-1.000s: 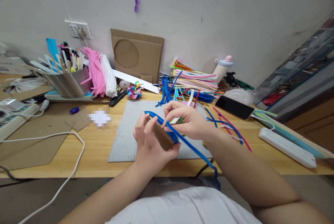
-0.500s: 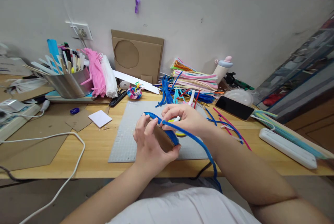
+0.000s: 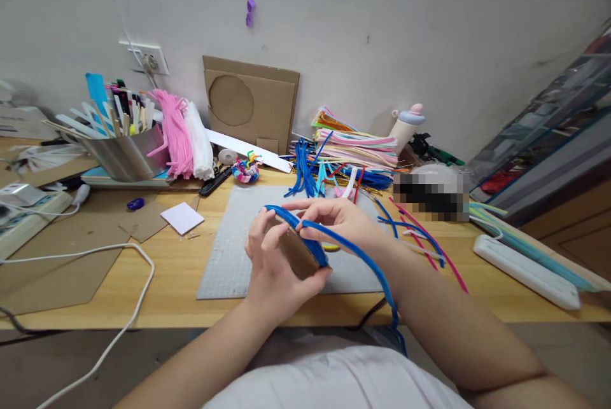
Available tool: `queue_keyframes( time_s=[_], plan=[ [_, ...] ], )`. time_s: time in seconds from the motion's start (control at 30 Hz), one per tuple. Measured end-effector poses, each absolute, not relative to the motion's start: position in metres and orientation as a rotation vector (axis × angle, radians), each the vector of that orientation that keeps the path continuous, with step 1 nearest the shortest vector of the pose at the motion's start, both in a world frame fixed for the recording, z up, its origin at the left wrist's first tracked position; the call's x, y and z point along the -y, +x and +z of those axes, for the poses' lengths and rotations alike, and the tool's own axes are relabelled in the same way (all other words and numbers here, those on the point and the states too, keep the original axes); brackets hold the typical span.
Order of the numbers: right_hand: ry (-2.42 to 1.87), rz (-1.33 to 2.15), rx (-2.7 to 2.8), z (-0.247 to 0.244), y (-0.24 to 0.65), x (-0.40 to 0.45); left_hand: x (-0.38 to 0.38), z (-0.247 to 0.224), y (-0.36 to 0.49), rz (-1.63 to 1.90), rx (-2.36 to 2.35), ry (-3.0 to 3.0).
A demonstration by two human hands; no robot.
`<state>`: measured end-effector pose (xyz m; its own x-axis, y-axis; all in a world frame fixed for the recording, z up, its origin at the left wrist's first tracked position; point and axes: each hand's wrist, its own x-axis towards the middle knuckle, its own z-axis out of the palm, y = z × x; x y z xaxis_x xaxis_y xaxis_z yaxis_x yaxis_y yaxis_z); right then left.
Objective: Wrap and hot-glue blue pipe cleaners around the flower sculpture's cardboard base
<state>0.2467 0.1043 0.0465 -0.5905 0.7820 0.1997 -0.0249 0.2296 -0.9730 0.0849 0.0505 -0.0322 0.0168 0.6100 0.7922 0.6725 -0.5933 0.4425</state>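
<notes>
My left hand (image 3: pixel 274 263) grips a cardboard piece (image 3: pixel 296 251) by its edges, tilted above the grey mat (image 3: pixel 224 256). Blue pipe cleaner lies along the upper edge of this piece. My right hand (image 3: pixel 334 221) pinches a long blue pipe cleaner (image 3: pixel 365 257) at that edge, and its free part curves down to the right past the table's front edge. Under the right hand, something yellow on the mat is mostly hidden.
Behind the mat are a blue pipe cleaner bundle (image 3: pixel 303 167), a colourful ring (image 3: pixel 245 169) and a leaning cardboard sheet (image 3: pixel 272 100). A metal container (image 3: pixel 126 158) of sticks stands left. Loose pipe cleaners (image 3: pixel 432 237) and a white bar (image 3: pixel 525 272) lie right.
My right hand's fingers have shifted slightly along the blue pipe cleaner and stretched further left over the cardboard piece's edge. My left hand has barely moved.
</notes>
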Motion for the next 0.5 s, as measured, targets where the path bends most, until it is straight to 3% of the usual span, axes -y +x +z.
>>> queue_keyframes(
  time_s=[0.5],
  plan=[
    [-0.739,1.371,1.783,0.041,0.249,-0.099,-0.045,-0.011,0.079,-1.812,1.734,-2.352]
  ],
)
